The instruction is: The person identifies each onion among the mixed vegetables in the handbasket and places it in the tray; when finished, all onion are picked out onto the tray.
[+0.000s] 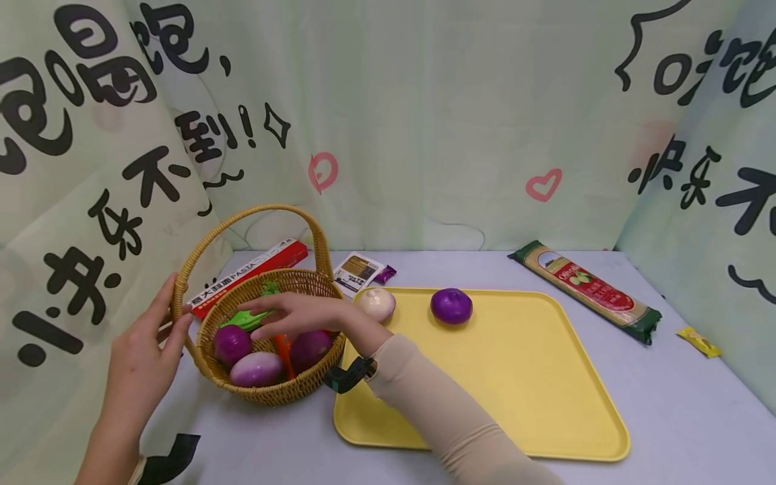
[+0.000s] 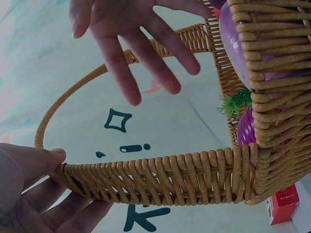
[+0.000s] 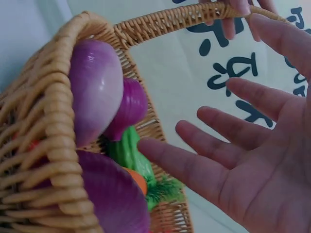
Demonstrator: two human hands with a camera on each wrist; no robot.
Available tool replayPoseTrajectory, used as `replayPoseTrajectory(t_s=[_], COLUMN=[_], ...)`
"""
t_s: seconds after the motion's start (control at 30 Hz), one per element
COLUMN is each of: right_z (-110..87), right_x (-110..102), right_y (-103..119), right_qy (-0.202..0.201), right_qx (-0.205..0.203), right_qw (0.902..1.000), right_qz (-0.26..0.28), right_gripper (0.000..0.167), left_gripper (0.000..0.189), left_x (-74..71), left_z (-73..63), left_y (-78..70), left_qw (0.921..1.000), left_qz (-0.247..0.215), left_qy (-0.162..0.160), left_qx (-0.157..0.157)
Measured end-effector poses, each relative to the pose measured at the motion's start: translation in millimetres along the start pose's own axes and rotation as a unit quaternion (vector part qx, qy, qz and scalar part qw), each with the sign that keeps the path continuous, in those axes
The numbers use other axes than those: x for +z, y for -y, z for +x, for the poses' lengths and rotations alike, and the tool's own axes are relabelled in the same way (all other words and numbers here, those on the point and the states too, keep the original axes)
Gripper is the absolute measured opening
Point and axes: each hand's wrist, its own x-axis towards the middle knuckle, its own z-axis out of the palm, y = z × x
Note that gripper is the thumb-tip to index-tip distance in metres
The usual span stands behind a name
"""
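My left hand (image 1: 145,347) grips the left side of the wicker basket's (image 1: 269,397) arched handle, thumb and fingers around it in the left wrist view. Above the basket's opening reaches my right hand (image 1: 303,315), its fingers spread and holding nothing, as the right wrist view shows. Inside the basket lie a purple onion (image 1: 233,345), a paler purple-and-white vegetable (image 1: 257,370) at the front and a dark purple round vegetable (image 1: 311,351) at the right. An orange carrot (image 1: 283,351) and a green ridged vegetable (image 3: 127,151) sit among them, partly hidden.
Right of the basket is a yellow tray (image 1: 503,384), bearing a whitish round vegetable (image 1: 376,305) and a purple onion (image 1: 451,306). A red pasta box (image 1: 248,275) and a small packet (image 1: 359,273) lie behind. A long green-ended packet (image 1: 591,289) and a yellow sachet (image 1: 699,342) lie right.
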Motion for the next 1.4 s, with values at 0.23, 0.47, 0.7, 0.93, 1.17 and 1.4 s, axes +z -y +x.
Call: replayPoseTrajectory(t_s=[0.23, 0.47, 0.7, 0.93, 1.17, 1.4], right_z=[4.4, 13.1, 21.7, 27.9, 31.8, 33.3], right_x=[7.0, 14.0, 21.9, 26.4, 29.4, 28.9], right_y=[-2.2, -2.9, -2.3, -4.5, -10.1, -13.6], right_qy=[0.012, 0.02, 0.03, 0.027, 0.023, 0.02], right_qx=[0.043, 0.057, 0.085, 0.09, 0.074, 0.082], right_qw=[0.9987, 0.9982, 0.9958, 0.9951, 0.9965, 0.9964], right_qz=[0.022, 0.007, -0.017, -0.031, -0.031, -0.009], right_gripper=[0.056, 0.055, 0.059, 0.063, 0.066, 0.072], left_gripper=[0.068, 0.068, 0.069, 0.068, 0.068, 0.067], left_x=[0.0, 0.4, 0.2, -0.9, -1.7, -1.1], left_z=[0.3, 0.1, -0.2, 0.3, 0.3, 0.0], left_y=[0.8, 1.2, 1.9, 1.5, 0.5, 0.5], left_qw=[1.0, 1.0, 1.0, 1.0, 1.0, 1.0], left_qz=[-0.001, -0.002, -0.004, -0.006, -0.008, -0.007], left_qy=[0.004, 0.003, 0.003, -0.001, -0.001, -0.003], left_qx=[-0.005, -0.002, -0.005, -0.001, 0.002, 0.003])
